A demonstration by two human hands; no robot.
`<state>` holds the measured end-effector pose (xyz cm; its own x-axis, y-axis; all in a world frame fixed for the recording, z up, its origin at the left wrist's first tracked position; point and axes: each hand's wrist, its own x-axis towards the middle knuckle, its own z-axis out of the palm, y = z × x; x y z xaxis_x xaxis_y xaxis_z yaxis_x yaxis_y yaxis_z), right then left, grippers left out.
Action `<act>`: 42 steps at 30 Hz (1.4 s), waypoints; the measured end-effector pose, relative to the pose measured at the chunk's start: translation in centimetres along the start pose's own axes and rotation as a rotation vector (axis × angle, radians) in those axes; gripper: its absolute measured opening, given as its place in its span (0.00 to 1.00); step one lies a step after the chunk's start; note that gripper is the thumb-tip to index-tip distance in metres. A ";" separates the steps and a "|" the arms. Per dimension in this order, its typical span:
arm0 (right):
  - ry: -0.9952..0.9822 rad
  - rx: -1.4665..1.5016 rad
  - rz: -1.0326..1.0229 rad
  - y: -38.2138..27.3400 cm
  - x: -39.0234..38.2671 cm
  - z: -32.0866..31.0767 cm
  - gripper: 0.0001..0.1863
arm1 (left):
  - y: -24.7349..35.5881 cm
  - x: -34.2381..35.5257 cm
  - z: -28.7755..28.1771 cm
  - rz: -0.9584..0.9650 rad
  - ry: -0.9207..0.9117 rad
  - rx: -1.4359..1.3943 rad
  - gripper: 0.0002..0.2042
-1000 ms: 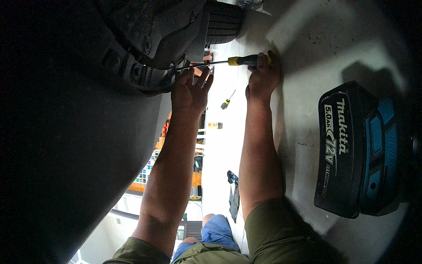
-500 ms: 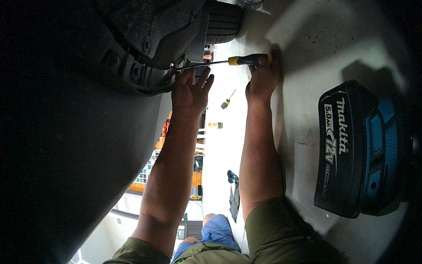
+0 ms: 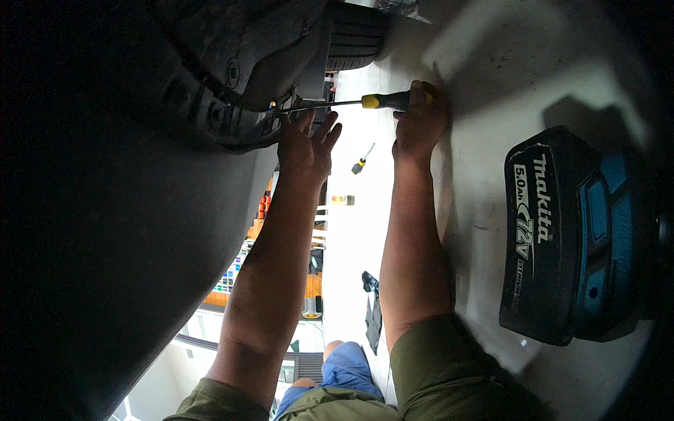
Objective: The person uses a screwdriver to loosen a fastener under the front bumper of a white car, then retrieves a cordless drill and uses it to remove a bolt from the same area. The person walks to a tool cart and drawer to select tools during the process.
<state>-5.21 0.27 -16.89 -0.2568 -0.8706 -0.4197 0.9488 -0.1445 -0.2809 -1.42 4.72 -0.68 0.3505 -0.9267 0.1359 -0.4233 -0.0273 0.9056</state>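
Note:
My right hand (image 3: 421, 123) is closed round the black-and-yellow handle of a long screwdriver (image 3: 386, 101), the thumb lying along the grip. The thin shaft runs left to the edge of a dark car underbody panel (image 3: 239, 130). Its tip meets a small fastener spot by that edge; the exact contact is too dark to make out. My left hand (image 3: 300, 146) is at the same edge, just below the shaft, its fingers stretched and spread. Its fingertips are at the panel by the tip, partly in shadow.
The car body (image 3: 140, 245) fills the left, with a tyre (image 3: 357, 38) at the top. On the pale floor lie a second screwdriver (image 3: 360, 165), a small canister (image 3: 342, 200) and a dark cloth (image 3: 373, 316). A black-and-blue battery pack (image 3: 562, 238) stands close at right.
The right hand has shifted its grip, with the thumb now over the handle. The screwdriver has moved slightly left and its handle slightly down. The left hand has barely moved.

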 end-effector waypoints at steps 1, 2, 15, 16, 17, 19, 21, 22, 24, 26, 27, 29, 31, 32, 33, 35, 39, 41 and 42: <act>0.046 0.014 -0.020 0.2 0.1 0.2 0.26 | 0.0 0.1 0.1 0.003 -0.009 0.006 0.33; 0.092 0.029 -0.041 0.3 0.2 0.5 0.26 | -0.2 0.3 0.2 0.002 -0.013 0.009 0.33; -0.087 0.392 0.209 -2.1 -2.0 0.2 0.28 | 0.6 -1.2 1.0 0.063 0.089 -0.042 0.24; -0.050 0.470 0.169 -2.2 -2.3 0.4 0.28 | 0.5 -1.3 1.1 0.063 0.091 -0.059 0.23; -0.014 0.548 0.130 -2.3 -2.4 0.4 0.29 | 0.4 -1.4 1.2 0.057 0.077 -0.048 0.23; 0.047 0.655 0.172 -2.6 -2.1 0.5 0.32 | 0.4 -1.5 1.7 0.056 0.045 -0.029 0.24; 0.051 0.615 0.139 -2.2 -2.0 0.7 0.31 | 0.5 -1.5 1.9 0.049 0.065 -0.039 0.24; 0.026 0.521 0.084 -1.4 -1.9 1.0 0.29 | 0.5 -1.5 1.9 0.045 0.075 -0.042 0.25; -0.052 0.530 0.035 -0.3 -1.2 1.3 0.25 | 0.7 -1.6 1.8 0.054 0.047 -0.014 0.26; -0.111 0.660 0.074 0.8 -0.1 1.2 0.22 | 0.7 -1.5 1.6 0.048 0.029 -0.003 0.26; -0.119 0.686 0.108 0.6 0.0 1.3 0.20 | 0.7 -1.5 1.3 0.040 0.028 -0.007 0.26; -0.091 0.771 0.239 0.1 -0.1 1.1 0.20 | 0.7 -1.4 1.0 0.021 0.012 0.005 0.27; -0.064 0.820 0.323 -0.7 -0.7 1.1 0.22 | 0.5 -1.4 0.4 -0.002 -0.006 0.037 0.28; -0.071 0.812 0.305 -0.7 -0.7 1.3 0.22 | 0.5 -1.3 0.1 -0.014 -0.016 0.030 0.28; -0.074 0.809 0.281 -0.8 -0.6 1.3 0.22 | 0.7 -1.2 0.2 -0.027 -0.033 0.026 0.28; -0.082 0.815 0.257 -0.9 -0.6 1.2 0.22 | 0.7 -0.8 0.4 -0.044 -0.027 0.006 0.26; -0.049 0.859 0.286 -0.7 -0.7 1.7 0.22 | 0.4 0.2 1.8 -0.054 0.038 -0.074 0.20; -0.096 0.895 0.297 0.3 0.1 1.6 0.21 | 0.2 1.3 2.3 -0.062 0.050 -0.092 0.18; -0.116 0.911 0.301 1.0 0.7 1.4 0.21 | -0.2 2.4 2.0 -0.071 0.058 -0.082 0.16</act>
<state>-4.21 -1.14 -16.20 -0.0061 -0.9647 -0.2632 0.7629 -0.1747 0.6225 -2.21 1.74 -1.34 0.4259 -0.9001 0.0914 -0.3268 -0.0588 0.9432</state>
